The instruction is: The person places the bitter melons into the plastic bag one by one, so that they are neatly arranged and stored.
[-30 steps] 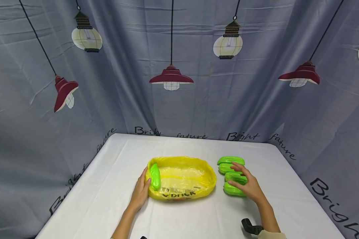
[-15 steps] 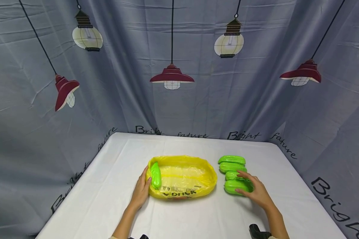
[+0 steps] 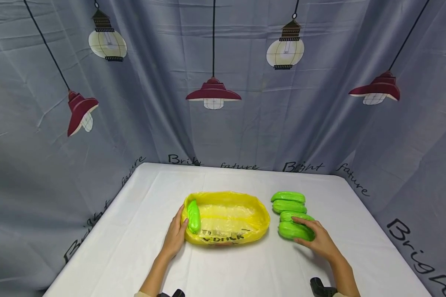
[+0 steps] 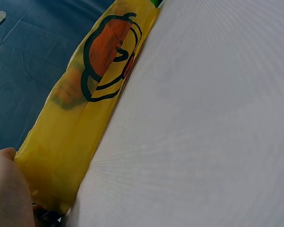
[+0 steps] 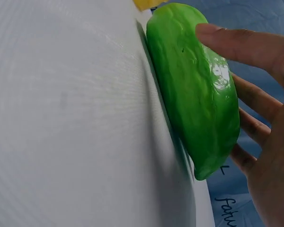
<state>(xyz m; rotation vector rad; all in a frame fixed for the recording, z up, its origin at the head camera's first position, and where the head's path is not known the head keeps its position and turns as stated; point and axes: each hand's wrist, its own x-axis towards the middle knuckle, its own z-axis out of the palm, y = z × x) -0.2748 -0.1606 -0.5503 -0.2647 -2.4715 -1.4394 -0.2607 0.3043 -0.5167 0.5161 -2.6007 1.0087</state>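
Because the nearest green gourd looks glossy, likely slick, stiff and light, take its middle; your right hand grips it, your left hand holds the yellow bag.

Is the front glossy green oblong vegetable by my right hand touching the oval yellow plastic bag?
Apart. The head view shows bare white table surface between the left end of the green vegetable and the right side of the yellow bag.

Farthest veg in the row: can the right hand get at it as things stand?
Probably, from above: nothing covers the farthest veg. But the right hand is on the nearest veg, and the second veg and third veg lie between.
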